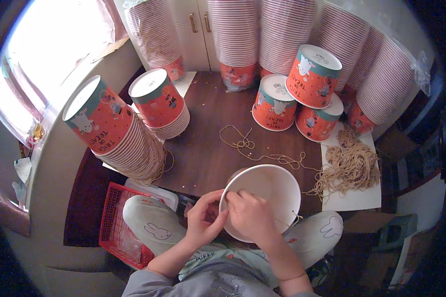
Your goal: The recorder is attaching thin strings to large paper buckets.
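Observation:
A white-lined paper bucket (pixel 277 185) is tilted with its mouth toward me, over my lap at the table's front edge. My left hand (pixel 205 218) grips its left rim from outside, fingers curled around the wall. Inside the mouth, my right hand (pixel 250 214) has its fingers pinched together against that same left wall. Whatever those fingertips hold is hidden. A thin tan cord (pixel 296 216) is looped at the bucket's right rim, and a strand of it runs inside toward my right hand.
Tangled tan cord (pixel 352 161) lies on white paper at right, with a loose strand (pixel 243 143) across the brown table (pixel 208 114). Orange buckets (pixel 314 76) are piled upside down behind. Bucket stacks stand left (pixel 126 131) and along the back (pixel 233 39). A red basket (pixel 115 218) sits low left.

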Motion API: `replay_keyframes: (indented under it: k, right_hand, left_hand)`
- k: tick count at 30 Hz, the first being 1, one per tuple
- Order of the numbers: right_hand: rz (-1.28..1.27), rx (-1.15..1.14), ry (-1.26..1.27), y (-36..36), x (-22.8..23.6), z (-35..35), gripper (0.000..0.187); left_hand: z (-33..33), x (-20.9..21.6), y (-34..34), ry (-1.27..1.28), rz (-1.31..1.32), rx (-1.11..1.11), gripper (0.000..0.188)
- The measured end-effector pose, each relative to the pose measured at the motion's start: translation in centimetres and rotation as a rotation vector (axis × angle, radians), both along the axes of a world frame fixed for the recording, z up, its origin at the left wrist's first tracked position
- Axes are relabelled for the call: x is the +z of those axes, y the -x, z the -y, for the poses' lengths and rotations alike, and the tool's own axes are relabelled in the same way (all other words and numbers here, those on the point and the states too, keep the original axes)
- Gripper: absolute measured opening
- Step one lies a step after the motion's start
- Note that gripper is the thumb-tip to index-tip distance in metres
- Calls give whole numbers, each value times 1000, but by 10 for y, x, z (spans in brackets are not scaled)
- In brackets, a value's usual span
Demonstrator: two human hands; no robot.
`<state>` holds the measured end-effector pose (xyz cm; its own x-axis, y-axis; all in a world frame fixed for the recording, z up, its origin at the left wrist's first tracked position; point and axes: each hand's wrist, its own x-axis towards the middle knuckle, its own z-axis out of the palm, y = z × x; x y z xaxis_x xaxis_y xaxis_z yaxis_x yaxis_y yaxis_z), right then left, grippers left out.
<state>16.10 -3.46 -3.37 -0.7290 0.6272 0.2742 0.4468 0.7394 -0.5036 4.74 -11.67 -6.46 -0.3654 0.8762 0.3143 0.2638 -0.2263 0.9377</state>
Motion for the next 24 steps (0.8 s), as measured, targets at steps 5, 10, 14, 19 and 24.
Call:
replay_keyframes:
  k: [5,10,14,19,24]
  right_hand:
    - [0,-23,-17,-1,-3,0,9]
    - [16,-14,-22,0,-5,-1,8]
    - [30,0,-33,2,-4,-4,9]
    - [35,7,-57,8,-5,-10,10]
    - [162,-17,-72,14,3,-30,15]
  left_hand:
    - [1,7,6,178,165,-12,29]
    - [-11,2,18,-52,-326,80,24]
    - [-13,10,22,-54,-590,118,23]
    - [-21,12,28,-34,-707,122,19]
    - [-36,3,37,112,-568,146,8]
